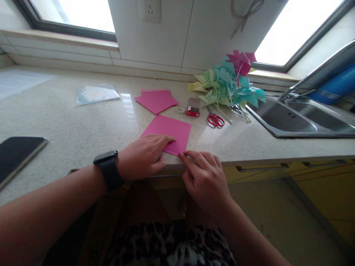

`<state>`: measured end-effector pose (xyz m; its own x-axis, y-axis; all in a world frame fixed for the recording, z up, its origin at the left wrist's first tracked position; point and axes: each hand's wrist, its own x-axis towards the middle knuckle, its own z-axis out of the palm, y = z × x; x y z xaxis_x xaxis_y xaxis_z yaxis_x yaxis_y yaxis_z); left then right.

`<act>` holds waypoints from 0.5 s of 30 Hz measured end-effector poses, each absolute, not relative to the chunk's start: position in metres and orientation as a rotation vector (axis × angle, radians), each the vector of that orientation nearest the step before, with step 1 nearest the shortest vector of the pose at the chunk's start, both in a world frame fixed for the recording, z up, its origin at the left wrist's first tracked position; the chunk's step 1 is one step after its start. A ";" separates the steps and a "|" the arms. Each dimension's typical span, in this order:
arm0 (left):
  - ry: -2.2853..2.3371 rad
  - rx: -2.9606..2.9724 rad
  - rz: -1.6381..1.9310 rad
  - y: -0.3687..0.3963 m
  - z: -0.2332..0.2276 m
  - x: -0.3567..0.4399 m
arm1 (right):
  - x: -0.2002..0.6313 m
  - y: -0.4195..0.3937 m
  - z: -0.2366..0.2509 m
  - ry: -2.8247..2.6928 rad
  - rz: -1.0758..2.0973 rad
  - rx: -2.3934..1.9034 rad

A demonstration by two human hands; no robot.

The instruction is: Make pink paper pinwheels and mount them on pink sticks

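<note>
Both hands pressed a pink paper square [169, 133] on the tabletop [83, 122] — left hand [144, 157] flat, right hand [203, 177] pinching its corner — folding barely begun.

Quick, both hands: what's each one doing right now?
Left hand: open, pressed flat on the pink paper.
Right hand: fingertips at the paper's near corner; pinch cannot be told.
</note>
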<state>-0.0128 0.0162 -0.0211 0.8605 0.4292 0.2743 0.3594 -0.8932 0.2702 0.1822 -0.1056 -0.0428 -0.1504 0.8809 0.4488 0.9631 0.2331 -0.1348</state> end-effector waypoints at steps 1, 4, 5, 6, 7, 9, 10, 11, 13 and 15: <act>0.606 2.826 0.489 0.016 -0.021 -0.013 | 0.182 -0.105 -0.043 -2.080 -0.258 -1.693; 0.603 2.824 0.481 0.016 -0.020 -0.013 | 0.182 -0.104 -0.043 -2.083 -0.256 -1.701; 0.605 2.821 0.478 0.016 -0.020 -0.013 | 0.182 -0.104 -0.042 -2.084 -0.252 -1.705; 0.607 2.819 0.478 0.016 -0.020 -0.013 | 0.182 -0.104 -0.042 -2.086 -0.248 -1.712; 0.607 2.818 0.477 0.016 -0.020 -0.012 | 0.181 -0.104 -0.042 -2.090 -0.244 -1.719; 0.602 2.819 0.477 0.016 -0.020 -0.013 | 0.180 -0.103 -0.041 -2.098 -0.241 -1.736; 0.597 2.820 0.479 0.016 -0.021 -0.013 | 0.180 -0.103 -0.040 -2.100 -0.241 -1.746; 0.595 2.820 0.484 0.017 -0.021 -0.013 | 0.179 -0.103 -0.040 -2.101 -0.243 -1.754; 0.594 2.817 0.495 0.017 -0.022 -0.013 | 0.178 -0.102 -0.040 -2.099 -0.245 -1.772; 0.600 2.810 0.496 0.016 -0.022 -0.013 | 0.176 -0.101 -0.039 -2.097 -0.237 -1.797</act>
<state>-0.0134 0.0162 -0.0216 0.8592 0.4297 0.2777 0.3536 -0.8910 0.2848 0.1760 -0.1014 -0.0392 -0.1204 0.9169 0.3806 0.9787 0.1738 -0.1092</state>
